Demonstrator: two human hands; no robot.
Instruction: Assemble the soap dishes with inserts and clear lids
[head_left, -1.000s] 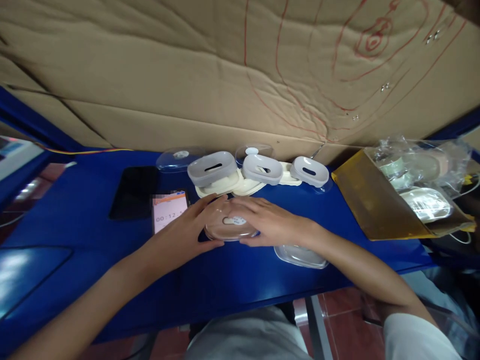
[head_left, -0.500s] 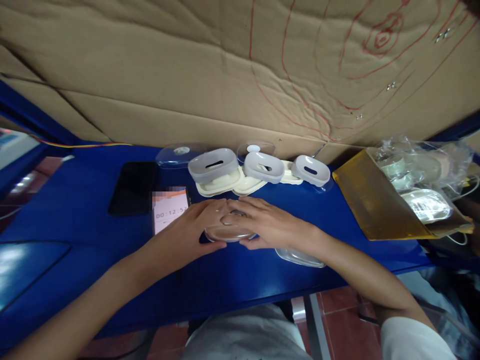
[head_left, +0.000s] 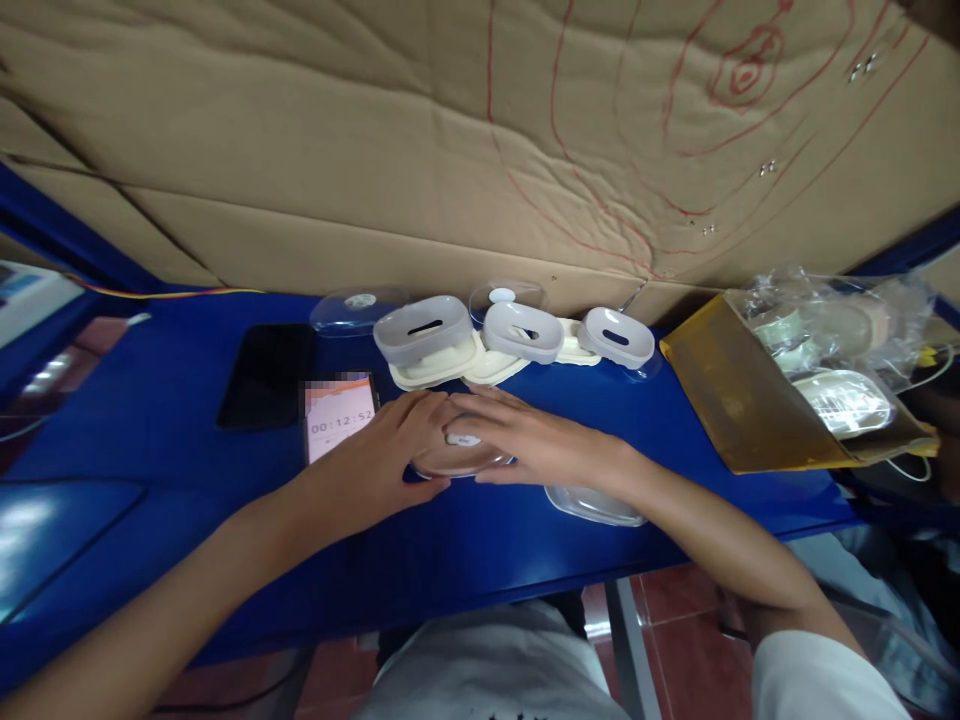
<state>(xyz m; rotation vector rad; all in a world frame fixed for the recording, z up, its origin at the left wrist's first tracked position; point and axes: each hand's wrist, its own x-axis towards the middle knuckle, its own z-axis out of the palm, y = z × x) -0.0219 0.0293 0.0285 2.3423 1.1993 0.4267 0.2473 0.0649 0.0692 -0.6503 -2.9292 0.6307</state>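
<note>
Above the blue table my left hand [head_left: 407, 442] and my right hand [head_left: 525, 435] curl around opposite sides of an oval clear plastic soap dish cover [head_left: 461, 460]. Fingers of both hands meet at its far edge, and the thumbs lie along its near side. A small white oval patch shows on top between the fingers, and the surface looks brownish. Whether another part sits under the cover is hidden. Just right of my right hand, partly beneath the forearm, lies a clear plastic piece [head_left: 596, 505].
Grey slotted soap dish trays [head_left: 424, 335] rest against cream bases [head_left: 435, 372] along the cardboard wall [head_left: 300, 150]. Behind them are clear covers [head_left: 356, 312]. A black phone [head_left: 266, 375] and a lit timer phone [head_left: 339, 415] lie left. A box [head_left: 705, 390] of plastic-wrapped parts stands right.
The view has shifted slightly. My right hand's fingers have moved a little, so the white patch on the cover now shows more. Both hands keep their grip.
</note>
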